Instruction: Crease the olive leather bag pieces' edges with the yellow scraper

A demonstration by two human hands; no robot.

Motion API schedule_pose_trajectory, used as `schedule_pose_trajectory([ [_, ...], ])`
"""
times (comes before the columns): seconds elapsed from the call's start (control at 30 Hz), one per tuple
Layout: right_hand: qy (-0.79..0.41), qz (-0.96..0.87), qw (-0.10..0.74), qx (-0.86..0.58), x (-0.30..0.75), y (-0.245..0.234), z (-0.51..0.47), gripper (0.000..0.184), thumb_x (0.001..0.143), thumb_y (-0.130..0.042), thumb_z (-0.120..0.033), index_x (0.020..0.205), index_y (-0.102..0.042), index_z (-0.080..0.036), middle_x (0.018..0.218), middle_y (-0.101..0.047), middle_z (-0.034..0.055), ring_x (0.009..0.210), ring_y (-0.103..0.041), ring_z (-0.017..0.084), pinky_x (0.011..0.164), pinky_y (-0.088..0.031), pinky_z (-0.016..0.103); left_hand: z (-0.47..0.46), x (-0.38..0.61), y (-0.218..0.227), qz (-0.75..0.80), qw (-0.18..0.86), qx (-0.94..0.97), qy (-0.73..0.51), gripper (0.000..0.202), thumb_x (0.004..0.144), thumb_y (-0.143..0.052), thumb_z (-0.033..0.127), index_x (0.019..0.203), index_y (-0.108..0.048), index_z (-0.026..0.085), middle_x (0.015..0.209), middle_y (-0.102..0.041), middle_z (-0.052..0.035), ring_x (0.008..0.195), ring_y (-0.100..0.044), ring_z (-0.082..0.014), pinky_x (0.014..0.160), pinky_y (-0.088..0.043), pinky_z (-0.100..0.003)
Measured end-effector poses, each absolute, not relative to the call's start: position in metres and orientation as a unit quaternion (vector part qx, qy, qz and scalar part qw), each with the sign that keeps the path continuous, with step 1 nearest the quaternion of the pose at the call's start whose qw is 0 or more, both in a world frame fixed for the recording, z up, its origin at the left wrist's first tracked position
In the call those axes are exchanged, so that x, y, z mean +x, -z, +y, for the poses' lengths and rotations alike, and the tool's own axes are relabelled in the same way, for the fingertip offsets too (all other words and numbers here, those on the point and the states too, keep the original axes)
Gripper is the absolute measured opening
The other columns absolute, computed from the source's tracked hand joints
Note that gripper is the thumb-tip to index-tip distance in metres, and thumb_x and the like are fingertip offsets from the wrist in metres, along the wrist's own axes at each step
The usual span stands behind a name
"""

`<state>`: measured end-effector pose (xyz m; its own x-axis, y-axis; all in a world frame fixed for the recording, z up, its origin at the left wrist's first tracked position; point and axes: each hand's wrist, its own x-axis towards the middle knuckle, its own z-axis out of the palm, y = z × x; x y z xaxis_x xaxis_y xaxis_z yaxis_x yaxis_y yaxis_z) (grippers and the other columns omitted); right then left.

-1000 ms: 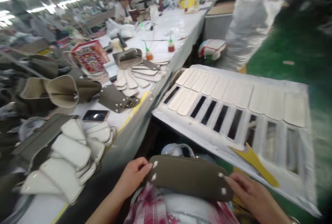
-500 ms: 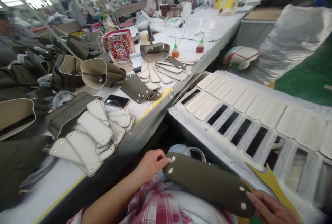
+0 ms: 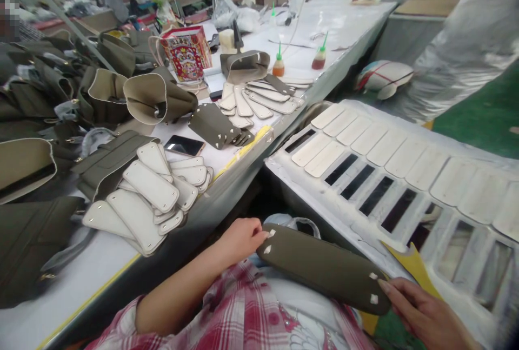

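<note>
Across my lap I hold a long olive-green panel [image 3: 320,266] with rounded ends, a pair of small whitish tabs showing near each end. My left hand [image 3: 245,237] pinches its left end between thumb and fingers. At the opposite end, my right hand [image 3: 419,301] grips the edge, thumb on top. To the left on the table, cream panels [image 3: 152,185] with small metal-rimmed holes lie in a loose overlapping pile. Behind them, several olive panels [image 3: 214,125] with similar whitish tabs are fanned out beside a phone [image 3: 184,145].
A slotted white rack [image 3: 279,163] at right carries rows of pale panels [image 3: 399,158]. Olive bag bodies [image 3: 150,98] crowd the table's left side. Farther back stand a red patterned paper bag [image 3: 186,55] and green-tipped bottles [image 3: 278,66]. Other people sit in the background.
The view has tilted slightly downward. Both hands still hold the olive panel by its ends, and it appears a little higher in the picture. The things on the table have not been moved.
</note>
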<state>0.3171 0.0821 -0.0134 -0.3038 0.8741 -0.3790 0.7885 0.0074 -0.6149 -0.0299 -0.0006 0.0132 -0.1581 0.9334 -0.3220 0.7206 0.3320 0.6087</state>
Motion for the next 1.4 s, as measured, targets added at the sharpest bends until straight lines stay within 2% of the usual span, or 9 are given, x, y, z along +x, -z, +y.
schedule_pose_trajectory([
  [0.1,-0.402,-0.703,0.012,-0.587,0.319,0.014,0.084,0.044,0.075,-0.041,-0.06,0.064,-0.054,-0.019,0.047,-0.042,-0.0026,0.043,-0.039,0.012,0.041,-0.034,0.023,0.0,-0.026,-0.018,0.744,0.318,0.575,-0.116,0.027,0.081,-0.045,0.037,0.062,-0.051,0.018,0.062,-0.057,0.0006,0.058,-0.051,-0.0134,0.053,-0.03,-0.023],
  [0.3,-0.36,-0.729,0.06,-0.578,0.319,0.009,0.083,0.032,0.08,-0.044,-0.043,0.059,-0.049,-0.018,0.052,-0.046,-0.0028,0.05,-0.041,0.011,0.048,-0.031,0.023,0.006,-0.018,-0.026,0.729,0.214,0.65,0.024,0.023,0.084,-0.038,0.034,0.069,-0.047,0.02,0.07,-0.057,-0.0019,0.065,-0.054,-0.0186,0.059,-0.035,-0.029],
  [0.4,-0.351,-0.726,0.083,-0.586,0.324,0.01,0.085,0.028,0.079,-0.048,-0.038,0.058,-0.049,-0.018,0.053,-0.048,-0.0033,0.051,-0.041,0.01,0.048,-0.029,0.022,0.02,0.006,-0.027,0.664,0.155,0.732,-0.017,0.01,0.081,-0.038,0.019,0.078,-0.048,0.019,0.081,-0.056,-0.0047,0.076,-0.054,-0.021,0.07,-0.039,-0.034],
  [0.53,-0.364,-0.713,0.094,-0.592,0.328,0.008,0.082,0.025,0.078,-0.051,-0.033,0.058,-0.051,-0.017,0.05,-0.046,-0.0044,0.048,-0.04,0.008,0.047,-0.026,0.021,0.037,0.071,-0.018,0.539,0.202,0.808,-0.127,0.009,0.077,-0.042,0.014,0.083,-0.048,0.019,0.104,-0.056,-0.008,0.098,-0.052,-0.0212,0.087,-0.04,-0.037],
  [0.57,-0.368,-0.711,0.092,-0.592,0.329,0.006,0.082,0.024,0.077,-0.051,-0.033,0.059,-0.051,-0.017,0.05,-0.046,-0.0047,0.047,-0.039,0.008,0.047,-0.025,0.021,0.041,0.088,-0.013,0.512,0.214,0.819,-0.147,0.013,0.077,-0.047,0.019,0.09,-0.049,0.019,0.112,-0.054,-0.0089,0.105,-0.049,-0.0222,0.091,-0.039,-0.038],
  [0.7,-0.379,-0.715,0.087,-0.58,0.33,0.0,0.084,0.022,0.076,-0.053,-0.029,0.059,-0.051,-0.017,0.049,-0.044,-0.0054,0.046,-0.038,0.007,0.047,-0.024,0.021,0.056,0.137,0.008,0.458,0.229,0.848,-0.136,0.072,0.062,-0.066,0.044,0.122,-0.038,0.016,0.128,-0.046,-0.0136,0.117,-0.042,-0.0289,0.098,-0.033,-0.046],
  [0.8,-0.383,-0.717,0.093,-0.575,0.332,-0.002,0.085,0.022,0.077,-0.053,-0.028,0.058,-0.051,-0.016,0.05,-0.045,-0.0051,0.048,-0.039,0.007,0.048,-0.024,0.02,0.062,0.152,0.017,0.469,0.216,0.849,-0.113,0.082,0.056,-0.07,0.047,0.124,-0.038,0.013,0.125,-0.049,-0.016,0.114,-0.045,-0.0304,0.098,-0.034,-0.046],
  [1.07,-0.373,-0.726,0.074,-0.572,0.334,0.0,0.086,0.023,0.078,-0.053,-0.028,0.058,-0.051,-0.016,0.052,-0.047,-0.0037,0.049,-0.04,0.008,0.049,-0.023,0.021,0.059,0.163,0.021,0.482,0.178,0.846,-0.141,0.07,0.056,-0.067,0.04,0.115,-0.044,0.011,0.111,-0.053,-0.0155,0.103,-0.049,-0.0314,0.092,-0.038,-0.045],
  [1.4,-0.379,-0.716,0.057,-0.584,0.332,-0.001,0.092,0.023,0.075,-0.054,-0.028,0.056,-0.048,-0.017,0.049,-0.046,-0.0038,0.047,-0.039,0.008,0.047,-0.02,0.022,0.063,0.167,0.023,0.492,0.178,0.837,-0.159,0.069,0.053,-0.066,0.04,0.112,-0.043,0.01,0.107,-0.053,-0.0156,0.099,-0.049,-0.0319,0.089,-0.04,-0.047],
])
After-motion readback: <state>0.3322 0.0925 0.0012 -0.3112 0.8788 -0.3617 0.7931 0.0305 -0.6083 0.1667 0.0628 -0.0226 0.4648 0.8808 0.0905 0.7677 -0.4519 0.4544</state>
